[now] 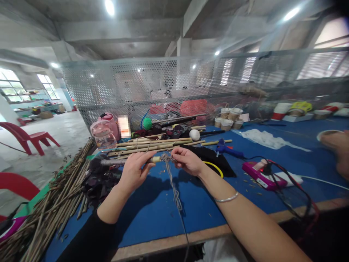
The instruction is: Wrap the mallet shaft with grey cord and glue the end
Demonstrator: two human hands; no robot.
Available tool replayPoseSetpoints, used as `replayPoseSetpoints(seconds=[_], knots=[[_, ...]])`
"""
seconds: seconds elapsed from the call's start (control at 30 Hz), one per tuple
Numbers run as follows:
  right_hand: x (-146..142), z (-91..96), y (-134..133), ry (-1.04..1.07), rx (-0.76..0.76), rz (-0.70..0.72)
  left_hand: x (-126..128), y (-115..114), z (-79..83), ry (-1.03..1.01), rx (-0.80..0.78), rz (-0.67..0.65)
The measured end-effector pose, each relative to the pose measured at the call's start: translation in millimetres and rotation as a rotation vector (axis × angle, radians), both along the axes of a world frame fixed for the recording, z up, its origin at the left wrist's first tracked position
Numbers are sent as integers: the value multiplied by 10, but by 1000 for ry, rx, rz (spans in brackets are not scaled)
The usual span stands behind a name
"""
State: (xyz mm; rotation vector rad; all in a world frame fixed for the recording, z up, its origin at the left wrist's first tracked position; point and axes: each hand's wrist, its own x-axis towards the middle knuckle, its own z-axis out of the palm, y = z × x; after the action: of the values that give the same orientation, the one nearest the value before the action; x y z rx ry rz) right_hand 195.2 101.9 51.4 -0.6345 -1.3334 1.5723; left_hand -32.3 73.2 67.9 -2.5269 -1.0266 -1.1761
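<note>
My left hand [137,168] is closed round a stick [155,159] lying crosswise above the blue table. Grey cord is wound on the part left of this hand, while a pale stretch shows to its right. A tangle of grey cord [167,158] sits at the stick's right end and hangs in loose loops, one strand running over the table's front edge. At that tangle, my right hand [187,160] pinches the cord between thumb and fingers. Dark ruffled fabric [99,182] lies left of my left hand. Beside my right wrist are a black cloth and a yellow ring [215,168].
Dry twigs [58,203] are heaped along the left edge. Behind my hands lie bamboo sticks [155,145], a white ball [194,135] and a green ball [147,123]. A blue glue gun [229,149] and purple power strip [263,176] with cables are right; another person's hand [334,142] is far right.
</note>
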Motion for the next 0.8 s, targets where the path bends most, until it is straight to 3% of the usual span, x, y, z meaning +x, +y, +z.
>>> replayPoseSetpoints(seconds=[0.1,0.23,0.57,0.67,0.73,0.8], knots=[[11,46,18,79,4,-131,7,-5,-5,-17,46,-17],[124,112,117,183,53,-465,10,5,-24,-70,76,8],[899,79,484,278,71,-1368,14,17,-48,-132,112,80],[922,82,503,283,9,-1356,9,18,-39,-118,120,79],[786,112,452,216,40,-1177,3,23,-43,-101,122,77],[552,132,310,55,146,-894,-5,34,-60,-93,121,86]])
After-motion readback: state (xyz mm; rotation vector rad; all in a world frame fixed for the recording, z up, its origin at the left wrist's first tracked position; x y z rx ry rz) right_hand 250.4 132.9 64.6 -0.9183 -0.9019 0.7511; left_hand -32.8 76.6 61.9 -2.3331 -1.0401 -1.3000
